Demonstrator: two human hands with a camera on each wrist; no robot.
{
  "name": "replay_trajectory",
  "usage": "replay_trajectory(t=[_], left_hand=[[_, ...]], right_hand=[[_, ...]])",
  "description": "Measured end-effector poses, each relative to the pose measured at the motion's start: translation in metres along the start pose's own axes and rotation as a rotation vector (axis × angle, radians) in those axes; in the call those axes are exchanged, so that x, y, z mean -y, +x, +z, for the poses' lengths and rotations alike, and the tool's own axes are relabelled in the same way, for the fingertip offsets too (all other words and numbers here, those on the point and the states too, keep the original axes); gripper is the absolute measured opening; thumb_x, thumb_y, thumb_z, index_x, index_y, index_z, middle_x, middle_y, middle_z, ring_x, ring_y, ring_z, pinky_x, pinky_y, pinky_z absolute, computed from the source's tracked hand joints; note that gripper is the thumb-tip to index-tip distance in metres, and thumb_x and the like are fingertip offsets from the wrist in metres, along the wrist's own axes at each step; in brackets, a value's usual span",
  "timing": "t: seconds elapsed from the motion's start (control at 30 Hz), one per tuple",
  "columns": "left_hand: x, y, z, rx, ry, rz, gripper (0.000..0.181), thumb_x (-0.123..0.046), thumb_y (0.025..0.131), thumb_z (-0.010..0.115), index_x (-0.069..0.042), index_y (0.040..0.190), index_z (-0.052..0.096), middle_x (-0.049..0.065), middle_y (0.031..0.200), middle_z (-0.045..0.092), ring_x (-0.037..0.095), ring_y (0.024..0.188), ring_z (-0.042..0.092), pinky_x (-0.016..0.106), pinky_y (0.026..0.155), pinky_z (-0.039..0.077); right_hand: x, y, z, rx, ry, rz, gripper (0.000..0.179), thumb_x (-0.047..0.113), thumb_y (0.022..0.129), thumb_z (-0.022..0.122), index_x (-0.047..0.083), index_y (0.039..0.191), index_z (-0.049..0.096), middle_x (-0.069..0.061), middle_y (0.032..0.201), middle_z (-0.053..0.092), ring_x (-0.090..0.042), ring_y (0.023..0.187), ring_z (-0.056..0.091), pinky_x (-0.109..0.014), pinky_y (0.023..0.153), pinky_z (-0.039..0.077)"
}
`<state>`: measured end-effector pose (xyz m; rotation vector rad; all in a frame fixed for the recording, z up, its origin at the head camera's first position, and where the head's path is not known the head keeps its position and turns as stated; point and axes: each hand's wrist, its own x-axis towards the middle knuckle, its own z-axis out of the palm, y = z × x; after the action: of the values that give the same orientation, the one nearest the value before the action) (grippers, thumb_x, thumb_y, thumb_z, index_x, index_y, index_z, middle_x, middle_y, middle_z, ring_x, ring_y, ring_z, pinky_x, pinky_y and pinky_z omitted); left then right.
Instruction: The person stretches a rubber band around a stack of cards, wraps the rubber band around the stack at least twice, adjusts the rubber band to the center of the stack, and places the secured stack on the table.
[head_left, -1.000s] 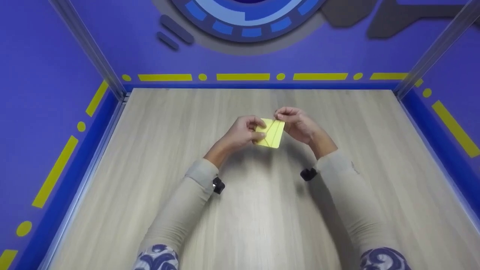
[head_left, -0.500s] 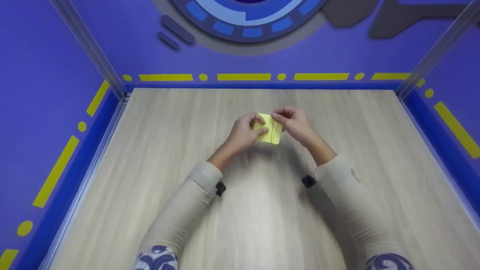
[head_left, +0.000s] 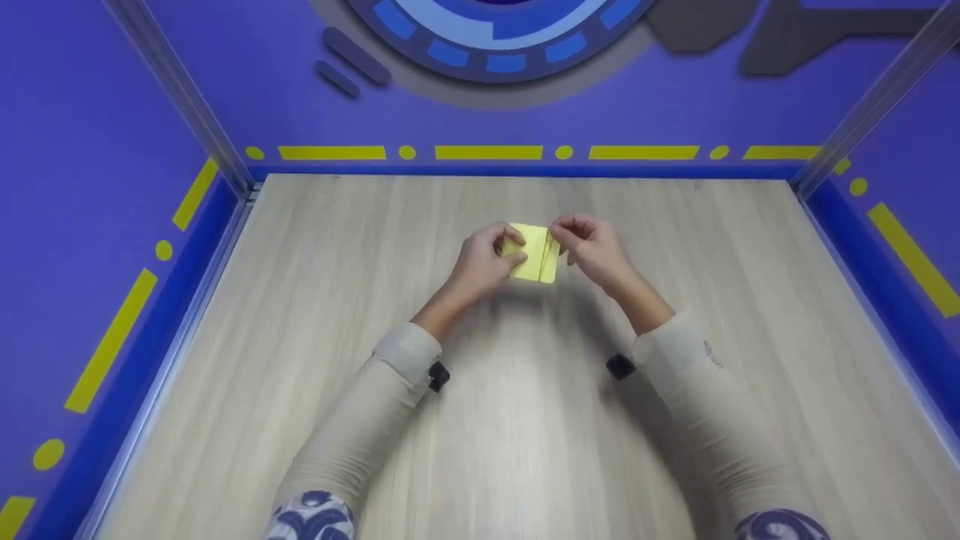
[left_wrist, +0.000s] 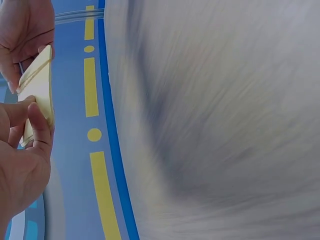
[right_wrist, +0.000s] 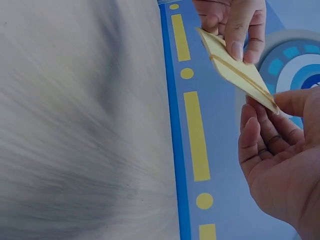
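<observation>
A thin, square yellow pad [head_left: 531, 262] with rounded corners is up in the air over the table. My left hand [head_left: 478, 264] grips its left side, thumb on the near face. Around the pad, towards its right side, runs a tan rubber band [right_wrist: 235, 72], its strands close together. At the pad's top right corner, the thumb and forefinger of my right hand [head_left: 598, 251] pinch at the end of the band. The right hand's other fingers curl loosely behind the pad [left_wrist: 42, 90] in the wrist views.
Below the hands lies a wood-grain table [head_left: 495, 420]. Blue-purple panels [head_left: 480, 124] with yellow dashes stand at its back and sides, joined by metal posts [head_left: 180, 97] at the corners. Each cuff carries a small black device [head_left: 620, 366].
The band's strands, spread in a V across the pad before, now lie nearly together near its right side. Both hands and the pad have risen slightly in the head view.
</observation>
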<state>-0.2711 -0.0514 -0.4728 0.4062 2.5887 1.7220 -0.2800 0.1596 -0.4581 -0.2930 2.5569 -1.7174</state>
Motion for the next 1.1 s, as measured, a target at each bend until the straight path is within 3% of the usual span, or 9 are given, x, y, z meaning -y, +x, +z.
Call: replay_trajectory(t=[0.2,0.4,0.5,0.67,0.93,1.1], left_hand=[[0.002,0.003,-0.002,0.006,-0.083,-0.032,0.015,-0.005,0.090,0.071,-0.015,0.100,0.070,0.003,0.088,0.057,0.015,0.079,0.058,0.028,0.063,0.055],[0.003,0.006,-0.007,-0.006,-0.406,-0.064,0.028,0.005,0.089,0.066,-0.006,0.114,0.067,0.005,0.082,0.059,0.016,0.068,0.062,0.034,0.063,0.061],[0.003,0.007,-0.011,-0.058,-0.493,-0.074,0.043,0.005,0.090,0.065,-0.009,0.130,0.057,0.010,0.084,0.065,0.018,0.068,0.065,0.033,0.063,0.062],[0.001,0.009,-0.016,-0.131,-0.511,-0.118,0.050,-0.003,0.091,0.069,-0.011,0.137,0.050,0.016,0.093,0.072,0.019,0.068,0.069,0.033,0.066,0.062],[0.002,0.008,-0.017,-0.040,-0.552,-0.192,0.025,-0.014,0.096,0.065,-0.001,0.118,0.062,0.016,0.103,0.074,0.018,0.077,0.071,0.032,0.073,0.062],[0.003,0.008,-0.017,-0.054,-0.560,-0.194,0.022,-0.016,0.098,0.062,0.000,0.114,0.064,0.016,0.103,0.073,0.021,0.081,0.073,0.034,0.076,0.063]], right_hand=[[0.000,0.002,0.004,-0.017,0.012,0.018,0.029,0.034,0.097,0.064,0.012,0.113,0.070,-0.003,0.096,0.066,-0.021,0.081,0.059,-0.025,0.058,0.050],[0.000,0.004,0.004,-0.065,0.093,0.041,0.032,0.033,0.097,0.062,0.007,0.117,0.066,-0.003,0.094,0.065,-0.014,0.080,0.060,-0.030,0.063,0.053],[0.001,0.001,0.006,-0.063,0.154,0.037,0.038,0.035,0.098,0.062,0.006,0.122,0.064,-0.004,0.094,0.066,-0.015,0.080,0.063,-0.028,0.063,0.053],[0.004,-0.007,0.013,-0.031,0.187,0.059,0.036,0.038,0.097,0.062,0.005,0.112,0.066,-0.006,0.092,0.070,-0.016,0.079,0.066,-0.025,0.063,0.054],[0.006,-0.010,0.022,-0.058,0.209,0.043,0.031,0.033,0.098,0.062,0.003,0.106,0.065,-0.007,0.087,0.069,-0.015,0.076,0.064,-0.024,0.061,0.052],[0.005,-0.009,0.023,-0.065,0.229,0.034,0.032,0.035,0.097,0.063,0.004,0.105,0.066,-0.006,0.088,0.069,-0.016,0.077,0.064,-0.024,0.062,0.052]])
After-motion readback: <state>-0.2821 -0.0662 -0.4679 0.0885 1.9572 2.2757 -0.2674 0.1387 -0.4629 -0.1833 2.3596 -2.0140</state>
